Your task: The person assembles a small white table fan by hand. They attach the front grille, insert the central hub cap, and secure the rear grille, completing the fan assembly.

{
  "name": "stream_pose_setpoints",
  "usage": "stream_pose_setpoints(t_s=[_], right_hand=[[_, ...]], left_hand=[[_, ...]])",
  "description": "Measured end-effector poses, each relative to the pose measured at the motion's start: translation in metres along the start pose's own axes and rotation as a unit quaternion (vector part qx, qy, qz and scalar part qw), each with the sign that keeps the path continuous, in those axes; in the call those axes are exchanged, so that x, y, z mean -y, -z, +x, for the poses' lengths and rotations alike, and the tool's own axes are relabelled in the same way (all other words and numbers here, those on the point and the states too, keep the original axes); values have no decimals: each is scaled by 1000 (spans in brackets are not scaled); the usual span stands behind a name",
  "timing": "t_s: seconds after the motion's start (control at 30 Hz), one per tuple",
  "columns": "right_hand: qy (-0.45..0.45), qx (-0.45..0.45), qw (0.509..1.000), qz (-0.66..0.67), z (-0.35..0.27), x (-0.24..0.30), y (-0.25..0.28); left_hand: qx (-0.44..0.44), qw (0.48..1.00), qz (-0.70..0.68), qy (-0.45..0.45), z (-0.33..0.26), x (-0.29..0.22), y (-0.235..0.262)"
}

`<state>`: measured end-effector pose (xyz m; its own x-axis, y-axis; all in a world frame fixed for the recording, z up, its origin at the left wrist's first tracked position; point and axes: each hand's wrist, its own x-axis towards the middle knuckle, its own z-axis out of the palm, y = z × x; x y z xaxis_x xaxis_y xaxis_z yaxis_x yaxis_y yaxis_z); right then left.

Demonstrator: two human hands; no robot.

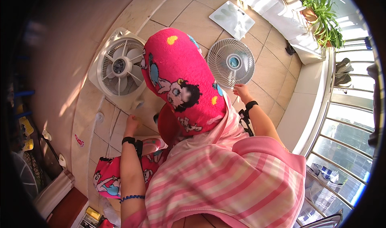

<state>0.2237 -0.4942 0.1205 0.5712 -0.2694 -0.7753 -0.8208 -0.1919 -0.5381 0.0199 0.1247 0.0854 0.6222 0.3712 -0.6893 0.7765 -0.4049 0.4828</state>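
Observation:
My left hand (133, 122) hovers low beside the base of a cream box fan (116, 65), its fingers curled; whether anything is in them is hidden. The fan's blades and hub show through a spoked frame, and it stands against the raised ledge. On the right, my right hand (241, 92) is close to the near rim of a round white fan grille (231, 73) with a blue centre, lying on the tiles. Its fingers are loosely bent and apart, with nothing seen between them; I cannot tell if they touch the rim. Both wrists wear black bands.
My knees in pink patterned trousers (177, 67) rise between the two hands. Beyond the grille lies a flat white scale (232, 20). Potted plants (321, 23) stand along the far right, by a barred window (341, 123). A cord (111, 127) runs down from the fan.

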Motion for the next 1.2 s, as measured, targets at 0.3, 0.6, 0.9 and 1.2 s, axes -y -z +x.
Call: stream_pose_setpoints(t_s=[0.3, 0.6, 0.9, 1.2], right_hand=[[237, -66, 883, -400, 93, 43, -36], [263, -44, 838, -475, 91, 53, -38], [315, -41, 851, -418, 113, 11, -24], [265, -43, 793, -546, 80, 28, -126]], left_hand=[[-2, 995, 34, -93, -85, -122, 104], [11, 924, -323, -206, -197, -252, 164], [-15, 932, -340, -123, -198, -251, 129], [4, 882, -464, -78, -132, -217, 140]])
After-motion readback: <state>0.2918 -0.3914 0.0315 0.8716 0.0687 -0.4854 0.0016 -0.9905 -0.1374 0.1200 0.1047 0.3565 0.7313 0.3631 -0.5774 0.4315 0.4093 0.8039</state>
